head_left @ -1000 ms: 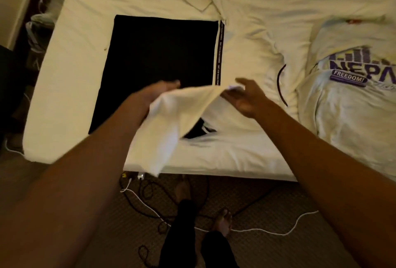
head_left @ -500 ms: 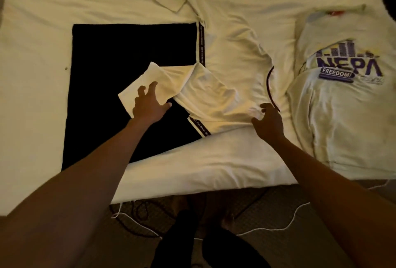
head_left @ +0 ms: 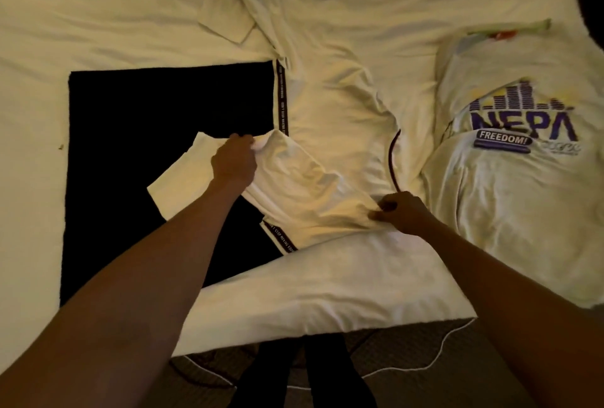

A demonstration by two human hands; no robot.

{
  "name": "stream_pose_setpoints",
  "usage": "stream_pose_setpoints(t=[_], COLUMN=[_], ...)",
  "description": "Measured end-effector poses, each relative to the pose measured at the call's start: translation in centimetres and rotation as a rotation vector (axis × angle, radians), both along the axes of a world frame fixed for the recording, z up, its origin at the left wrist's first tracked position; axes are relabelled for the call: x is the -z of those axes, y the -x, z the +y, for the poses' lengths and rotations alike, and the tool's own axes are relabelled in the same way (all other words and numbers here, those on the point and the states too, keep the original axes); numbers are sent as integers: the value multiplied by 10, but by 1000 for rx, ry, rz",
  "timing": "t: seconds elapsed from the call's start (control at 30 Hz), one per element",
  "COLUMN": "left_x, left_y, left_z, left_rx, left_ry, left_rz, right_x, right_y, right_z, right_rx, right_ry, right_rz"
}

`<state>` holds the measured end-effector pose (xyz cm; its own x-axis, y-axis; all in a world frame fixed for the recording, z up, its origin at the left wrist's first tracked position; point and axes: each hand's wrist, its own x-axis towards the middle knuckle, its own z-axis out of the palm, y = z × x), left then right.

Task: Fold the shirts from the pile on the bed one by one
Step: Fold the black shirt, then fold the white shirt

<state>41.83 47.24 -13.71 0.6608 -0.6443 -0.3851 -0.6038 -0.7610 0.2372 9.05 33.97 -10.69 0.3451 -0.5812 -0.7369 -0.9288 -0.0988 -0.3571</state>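
While the shirt (head_left: 330,113) lies spread at centre frame on the bed (head_left: 98,15), the left hand (head_left: 233,162) grasps a folded-over flap and the right hand (head_left: 403,213) pinches its lower fabric; the pile (head_left: 506,205) occupies the right.

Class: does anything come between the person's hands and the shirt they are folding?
Nothing visible does. The left hand grips the black-and-white shirt directly at its folded-over white part, and the right hand pinches its fabric too.
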Motion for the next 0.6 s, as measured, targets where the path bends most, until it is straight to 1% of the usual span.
stream_pose_setpoints(t=[0.07, 0.17, 0.23, 0.3, 0.37, 0.4, 0.47, 0.5, 0.53, 0.6], left_x=[-6, -28, -41, -46, -43, -39, -30, -26, -24, -26], left_y=[-8, -19, -25, -29, -29, -27, -22, -20, -18, -16], left_z=[-11, -37, -58, -72, -79, -79, -67, -56, -42, -2], left_rx=[-40, -60, -101, -151, -164, -149, -80, -42, -14, -1], left_ry=[76, 158, 167, 195, 242, 281, 387, 431, 455, 456], left_rz=[-46, -182, -231, -254, -229, -179, -71, -37, -19, -15], right_x=[-6, -11, -12, -7, 1, 2, 0, -4, -10, -22], right_y=[5, 10, 8, 6, 5, 4, -2, -9, -20, -51], right_z=[-15, -32, -38, -41, -42, -39, -25, -15, -3, 23], right_rx=[7, 66, 70, 46, 36, 25, -35, -62, -81, -185], right_ry=[-86, -172, -193, -173, -86, 3, 285, 417, 501, 522], right_rz=[-56, -128, -135, -133, -127, -105, -107, -154, -231, -376])
